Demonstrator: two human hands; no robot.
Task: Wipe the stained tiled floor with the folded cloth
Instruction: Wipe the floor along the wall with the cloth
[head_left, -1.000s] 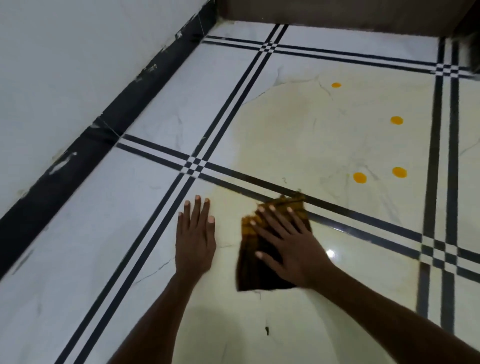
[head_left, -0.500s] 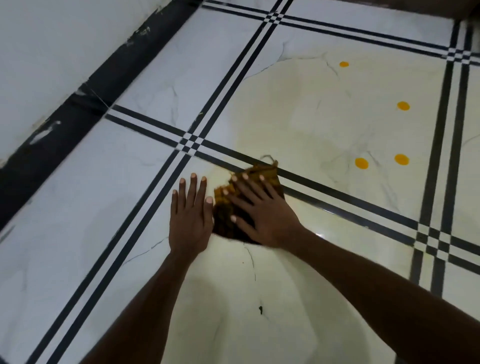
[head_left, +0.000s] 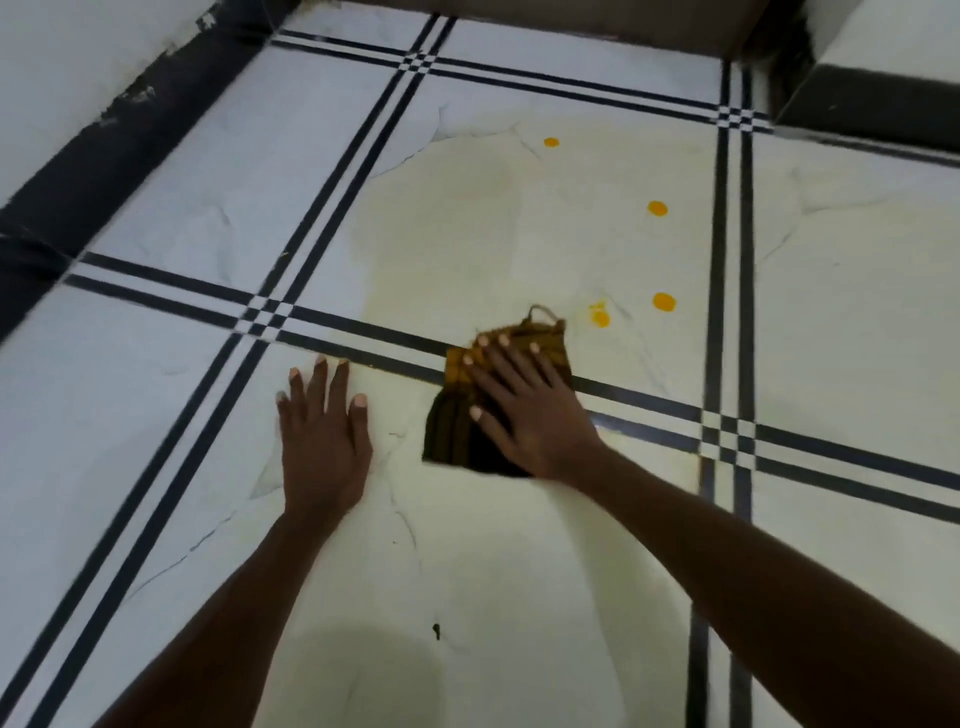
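Head view: the right hand (head_left: 524, 415) lies flat, palm down, fingers spread, pressing the folded brown-and-mustard striped cloth (head_left: 457, 431) onto the white marble-look tiled floor (head_left: 182, 218); nothing is clenched, the cloth is pinned under the palm rather than gripped. The cloth straddles the double black inlay line (head_left: 363, 332) running across the floor, its far edge with a loose thread loop just past the fingertips and its near corner showing beside the thumb. Half a second ago the cloth sat closer to the left hand, almost touching it; it has since slid away toward the right and a little forward, leaving a clear strip of tile between them.

The left hand (head_left: 322, 441) is open and empty, flat on the tile beside the cloth, fingers together and pointing forward, where it was before.

Just beyond the cloth's far right corner lies a smeared orange spot (head_left: 600, 316), which was a clean round dot in the earlier frames. Three round orange spots remain crisp farther out: one just right of the smear (head_left: 664, 302), one beyond it (head_left: 657, 208), and the farthest (head_left: 551, 142). A pale yellowish film (head_left: 467, 234) covers the tile ahead of the pressing hand. A small dark speck (head_left: 436, 630) sits between the forearms.
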